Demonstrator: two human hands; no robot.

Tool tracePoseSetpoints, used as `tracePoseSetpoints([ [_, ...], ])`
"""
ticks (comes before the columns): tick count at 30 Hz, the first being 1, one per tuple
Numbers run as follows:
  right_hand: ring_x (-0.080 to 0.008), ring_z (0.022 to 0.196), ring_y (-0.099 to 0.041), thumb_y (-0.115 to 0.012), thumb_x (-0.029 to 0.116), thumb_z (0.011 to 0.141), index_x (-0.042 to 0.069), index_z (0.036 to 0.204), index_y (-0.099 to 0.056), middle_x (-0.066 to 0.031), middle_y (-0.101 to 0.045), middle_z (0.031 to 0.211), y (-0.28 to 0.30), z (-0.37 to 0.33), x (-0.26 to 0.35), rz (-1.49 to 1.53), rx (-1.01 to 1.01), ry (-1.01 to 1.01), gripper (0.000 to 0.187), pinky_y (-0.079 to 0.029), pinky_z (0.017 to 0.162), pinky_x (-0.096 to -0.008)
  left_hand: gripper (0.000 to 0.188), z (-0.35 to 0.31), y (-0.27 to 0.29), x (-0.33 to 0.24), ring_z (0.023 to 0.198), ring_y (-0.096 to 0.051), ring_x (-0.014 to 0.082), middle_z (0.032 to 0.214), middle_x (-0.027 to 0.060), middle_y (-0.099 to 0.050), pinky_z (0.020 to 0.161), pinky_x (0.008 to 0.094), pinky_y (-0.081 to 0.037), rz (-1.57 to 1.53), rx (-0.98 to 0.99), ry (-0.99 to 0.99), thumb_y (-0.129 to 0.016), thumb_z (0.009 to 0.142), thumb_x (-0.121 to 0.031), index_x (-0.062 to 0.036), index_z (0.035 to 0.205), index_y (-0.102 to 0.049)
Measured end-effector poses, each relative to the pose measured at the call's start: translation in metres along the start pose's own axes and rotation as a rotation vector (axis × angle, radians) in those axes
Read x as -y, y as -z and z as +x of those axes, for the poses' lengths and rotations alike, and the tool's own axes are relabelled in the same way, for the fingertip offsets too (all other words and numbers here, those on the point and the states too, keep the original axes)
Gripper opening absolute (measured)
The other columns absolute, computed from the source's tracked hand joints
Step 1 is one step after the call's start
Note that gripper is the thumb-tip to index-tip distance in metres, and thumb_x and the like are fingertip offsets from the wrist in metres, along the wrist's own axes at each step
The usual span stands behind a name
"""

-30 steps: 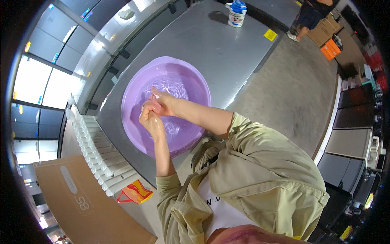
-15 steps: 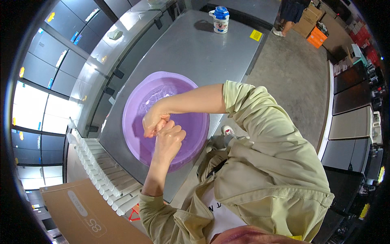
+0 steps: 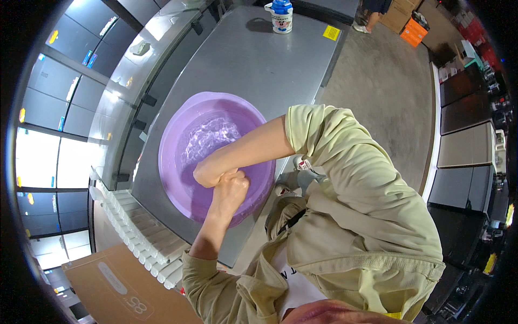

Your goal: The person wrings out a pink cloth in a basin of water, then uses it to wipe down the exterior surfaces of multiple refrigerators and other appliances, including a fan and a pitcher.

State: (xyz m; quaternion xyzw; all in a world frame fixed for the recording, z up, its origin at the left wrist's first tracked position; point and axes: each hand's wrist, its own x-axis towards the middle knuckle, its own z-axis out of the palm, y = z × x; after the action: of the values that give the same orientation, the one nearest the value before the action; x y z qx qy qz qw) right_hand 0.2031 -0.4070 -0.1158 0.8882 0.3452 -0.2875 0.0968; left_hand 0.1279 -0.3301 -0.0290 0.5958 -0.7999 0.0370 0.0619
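Observation:
Both hands meet over a round purple basin [image 3: 168, 156] that holds rippling clear water [image 3: 213, 135]. My left hand [image 3: 232, 189] is curled into a fist, with its knuckles up. Pressed against it is my right hand [image 3: 208, 171], its wrist bent sharply and its back toward the view. The right fingers are tucked down out of sight. Whatever the hands grip between them, if anything, is hidden. The basin rests on a grey tabletop [image 3: 243, 59]. Olive-green sleeves are pushed up both forearms.
A white jug with a blue lid [image 3: 281, 20] stands at the table's far end. White ribbed padding [image 3: 137, 229] and a large cardboard box [image 3: 129, 286] are at lower left. Another person's legs [image 3: 372, 20] show at the far right, near an orange box [image 3: 413, 32].
The right hand has turned further down and lies closer to the left fist, so its fingers no longer show. Both hands have shifted slightly right in the basin. The water is more disturbed.

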Motion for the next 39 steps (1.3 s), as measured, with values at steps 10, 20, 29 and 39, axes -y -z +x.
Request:
tracePoseSetpoints([
  [10, -0.0193, 0.063, -0.058, -0.053, 0.021, 0.084, 0.0, 0.081, -0.062, -0.0101, -0.059, 0.071, 0.057, -0.176, 0.008, 1.534, -1.029, 0.015, 0.023, -0.049, 0.057, -0.032, 0.009, 0.037, 0.078, 0.002, 0.07, -0.055, 0.0217, 0.066, 0.0042, -0.055, 0.062, 0.0331, -0.043, -0.046, -0.066, -0.067, -0.055, 0.066, -0.005, -0.0085, 0.058, -0.054],
  [20, -0.0074, 0.055, -0.051, -0.049, 0.027, 0.091, 0.002, 0.099, -0.051, -0.0001, -0.052, 0.073, -0.103, -0.3, 0.094, 2.318, -1.626, -0.085, 0.026, -0.042, 0.043, -0.0196, 0.005, 0.139, 0.033, -0.094, 0.089, -0.05, 0.0273, 0.095, 0.0125, -0.052, 0.079, 0.038, -0.042, -0.568, -0.734, 0.505, -0.047, 0.078, 0.001, 0.001, 0.08, -0.051],
  [29, -0.0125, 0.079, -0.055, -0.051, -0.005, 0.078, 0.0, 0.117, -0.05, -0.0096, -0.054, 0.107, -0.264, -0.498, 0.166, 1.857, -1.87, -1.014, 0.04, -0.047, 0.07, -0.0257, 0.015, 0.333, -0.113, -0.206, 0.082, -0.054, 0.0118, 0.096, 0.0054, -0.054, 0.07, 0.0254, -0.046, -1.995, 0.151, 0.726, -0.046, 0.094, -0.016, -0.0039, 0.103, -0.048],
  [39, -0.0217, 0.082, -0.062, -0.055, 0.006, 0.085, -0.001, 0.096, -0.058, -0.0123, -0.062, 0.094, -0.374, -0.605, 0.18, 1.558, -1.532, -1.534, 0.013, -0.048, 0.075, -0.033, 0.031, 0.529, -0.137, -0.221, 0.112, -0.049, 0.0245, 0.12, 0.0102, -0.049, 0.098, 0.043, -0.034, -2.334, -0.456, 0.59, -0.038, 0.092, -0.022, -0.0044, 0.117, -0.045],
])
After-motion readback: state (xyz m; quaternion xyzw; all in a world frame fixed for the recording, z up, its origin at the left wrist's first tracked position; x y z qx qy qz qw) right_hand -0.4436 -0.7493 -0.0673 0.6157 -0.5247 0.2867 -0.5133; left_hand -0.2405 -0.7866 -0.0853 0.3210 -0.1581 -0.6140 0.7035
